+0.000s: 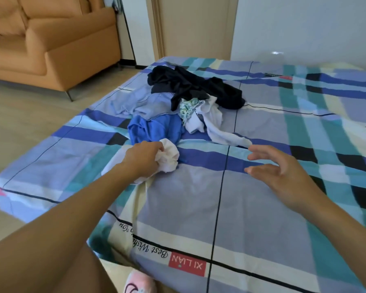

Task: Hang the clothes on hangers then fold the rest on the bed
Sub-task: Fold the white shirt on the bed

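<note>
Left hand (144, 157) grips a bunched white cloth (170, 159) toward the bed's (262, 218) left edge. Right hand (283, 169) hovers at its 3 o'clock, fingers spread, holding nothing. Clothes pile (178, 102) lies at 12 o'clock; bare sheet runs to the near edge. Red label (187, 264) reads "XI LIAN", beside it "Best Wish", the rest creased

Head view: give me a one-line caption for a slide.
Left hand grips a white garment on the plaid bed; right hand hovers open near the clothes pile.
</note>
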